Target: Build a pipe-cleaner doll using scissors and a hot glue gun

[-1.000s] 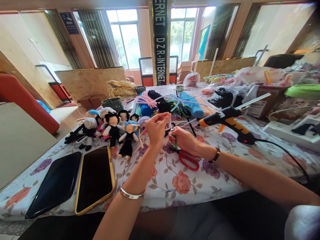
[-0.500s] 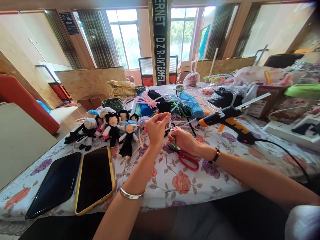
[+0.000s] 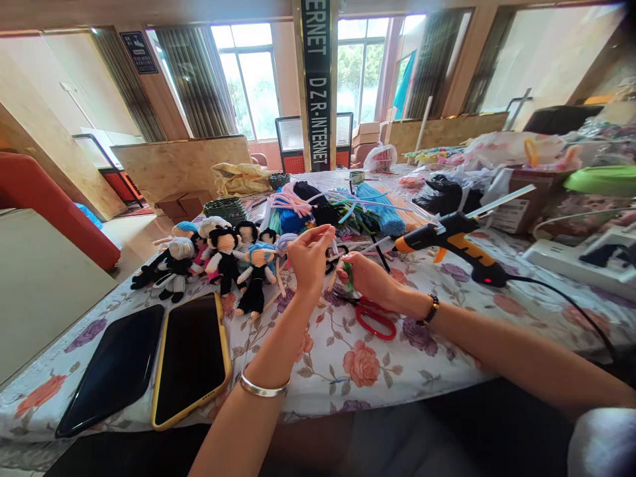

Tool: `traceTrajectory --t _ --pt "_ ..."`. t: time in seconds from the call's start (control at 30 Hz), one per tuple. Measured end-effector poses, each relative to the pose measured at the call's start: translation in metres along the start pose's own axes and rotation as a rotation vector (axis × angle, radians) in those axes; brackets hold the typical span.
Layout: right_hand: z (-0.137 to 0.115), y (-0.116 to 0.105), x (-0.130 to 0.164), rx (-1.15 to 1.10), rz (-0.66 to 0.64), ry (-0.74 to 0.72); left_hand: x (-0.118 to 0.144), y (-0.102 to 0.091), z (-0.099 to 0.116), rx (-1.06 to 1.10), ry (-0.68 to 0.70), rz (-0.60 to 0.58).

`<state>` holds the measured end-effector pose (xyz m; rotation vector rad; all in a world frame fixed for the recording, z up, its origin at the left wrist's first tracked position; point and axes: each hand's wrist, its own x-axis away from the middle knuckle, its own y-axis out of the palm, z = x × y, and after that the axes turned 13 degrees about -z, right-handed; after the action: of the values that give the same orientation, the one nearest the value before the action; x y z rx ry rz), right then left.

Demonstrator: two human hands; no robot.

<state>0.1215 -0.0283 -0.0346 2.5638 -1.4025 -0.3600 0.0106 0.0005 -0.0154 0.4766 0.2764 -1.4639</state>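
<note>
My left hand (image 3: pixel 309 257) is raised over the flowered tablecloth (image 3: pixel 348 358), fingers pinched on a thin pale pipe cleaner piece (image 3: pixel 336 246). My right hand (image 3: pixel 370 278) is close beside it, closed on a small green pipe cleaner piece (image 3: pixel 349 276). The two hands nearly touch. Red-handled scissors (image 3: pixel 373 320) lie on the cloth just under my right wrist. A row of small yarn dolls (image 3: pixel 223 255) lies left of my left hand. How the two pieces join is hidden by my fingers.
Two phones (image 3: pixel 191 358) lie at the near left edge. A black and orange glue gun (image 3: pixel 454 242) stands right of my hands, its cord trailing right. A pile of coloured pipe cleaners (image 3: pixel 338 202), a green basket (image 3: pixel 224 207) and bags crowd the back.
The hands have barely moved; my right hand shifted slightly and the view tilted a little.
</note>
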Motion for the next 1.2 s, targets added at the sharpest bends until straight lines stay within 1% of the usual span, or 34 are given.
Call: traceTrajectory --t 0.03,0.1,0.13,0.2,0.27,0.33,0.4,0.47,0.5,0.57,0.6,0.63,0.7,0.77,0.83,0.87,0.9,0.93,0.97,1.03,1.07,1.1,1.13,1.2 --pt "-0.003 -0.002 0.000 0.101 0.020 -0.008 0.000 0.000 0.000 0.003 0.006 0.000" --pt "-0.010 -0.008 0.000 0.375 0.077 -0.021 -0.001 -0.001 -0.001 0.010 0.013 -0.002" --pt "-0.015 -0.012 0.001 0.573 0.111 -0.020 -0.001 -0.001 0.000 0.013 0.013 -0.004" --pt "-0.025 -0.021 0.006 0.754 0.141 -0.030 0.000 -0.002 0.001 0.013 0.008 -0.006" --pt "-0.033 -0.035 0.012 1.202 0.136 -0.011 0.000 -0.002 0.002 0.007 0.002 -0.005" --pt "-0.037 -0.050 0.020 1.523 0.037 0.091 0.001 -0.002 0.002 -0.005 -0.004 0.001" --pt "-0.037 -0.065 0.028 1.586 -0.012 0.110 0.001 -0.003 0.002 -0.023 -0.010 0.011" --pt "-0.038 -0.076 0.038 1.785 -0.070 0.065 0.000 -0.003 0.001 -0.043 -0.012 0.016" --pt "-0.039 -0.079 0.042 1.863 -0.077 0.059 0.000 -0.003 0.001 -0.050 -0.011 0.018" --pt "-0.043 -0.080 0.051 1.979 -0.039 0.094 0.000 -0.003 0.000 -0.053 -0.008 0.016" --pt "-0.046 -0.078 0.054 2.020 -0.028 0.127 0.000 -0.004 0.000 -0.052 -0.009 0.015" --pt "-0.049 -0.076 0.057 2.054 -0.046 0.168 0.000 -0.004 0.000 -0.052 -0.011 0.015" --pt "-0.054 -0.071 0.059 2.122 -0.011 0.244 0.000 -0.003 0.001 -0.056 -0.014 0.018" --pt "-0.056 -0.067 0.058 2.148 0.024 0.292 0.000 -0.003 0.002 -0.057 -0.016 0.021" --pt "-0.058 -0.063 0.054 2.136 0.046 0.273 0.000 -0.003 0.002 -0.052 -0.018 0.021" --pt "-0.059 -0.060 0.052 2.120 0.026 0.242 0.000 -0.003 0.003 -0.048 -0.020 0.023" --pt "-0.061 -0.055 0.050 2.099 -0.006 0.210 0.000 -0.003 0.003 -0.044 -0.022 0.025" --pt "-0.064 -0.049 0.048 2.071 -0.095 0.177 0.000 -0.003 0.003 -0.039 -0.023 0.026" --pt "-0.066 -0.042 0.047 2.025 -0.206 0.201 0.000 -0.003 0.003 -0.033 -0.025 0.024" --pt "-0.071 -0.026 0.046 1.918 -0.360 0.325 0.001 -0.003 0.003 -0.018 -0.029 0.019" --pt "-0.072 -0.018 0.047 1.871 -0.427 0.410 0.001 -0.003 0.003 -0.011 -0.031 0.016" --pt "-0.071 -0.012 0.047 1.830 -0.510 0.458 0.001 -0.003 0.003 -0.007 -0.034 0.015" --pt "-0.069 -0.008 0.047 1.817 -0.556 0.433 0.001 -0.003 0.003 -0.005 -0.035 0.017" --pt "-0.062 -0.005 0.047 1.801 -0.551 0.365 0.001 -0.002 0.004 -0.003 -0.034 0.021"
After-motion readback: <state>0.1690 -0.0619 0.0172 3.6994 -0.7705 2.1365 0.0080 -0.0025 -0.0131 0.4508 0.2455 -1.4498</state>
